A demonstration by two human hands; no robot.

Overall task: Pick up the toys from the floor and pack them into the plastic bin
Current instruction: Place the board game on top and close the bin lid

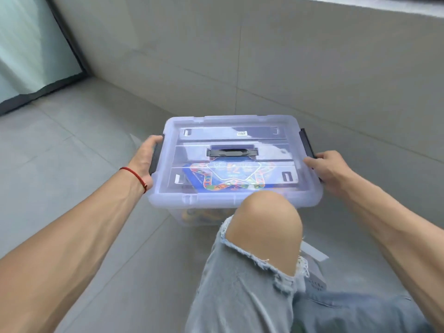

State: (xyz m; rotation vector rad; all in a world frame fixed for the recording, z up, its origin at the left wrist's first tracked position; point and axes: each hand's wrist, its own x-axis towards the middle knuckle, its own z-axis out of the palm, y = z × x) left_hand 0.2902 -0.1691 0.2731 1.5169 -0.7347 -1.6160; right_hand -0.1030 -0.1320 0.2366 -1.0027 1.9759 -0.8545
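A clear plastic bin [182, 216] stands on the grey floor with its translucent lid [216, 121] on top. Through the lid I see a blue star-shaped game board [225, 176], and yellow toys show through the front wall below. A black carry handle [231, 152] lies flat in the middle of the lid. My left hand [141, 162] grips the black latch [155, 157] on the bin's left side. My right hand [329, 169] grips the right side at the other black latch [306, 141], thumb on the lid's edge.
My bent knee in torn jeans [266, 219] covers the bin's near right corner. A tiled wall [264, 56] rises just behind the bin, and a dark-framed glass door [36, 49] is at the far left. Grey floor tiles [72, 140] lie on the left.
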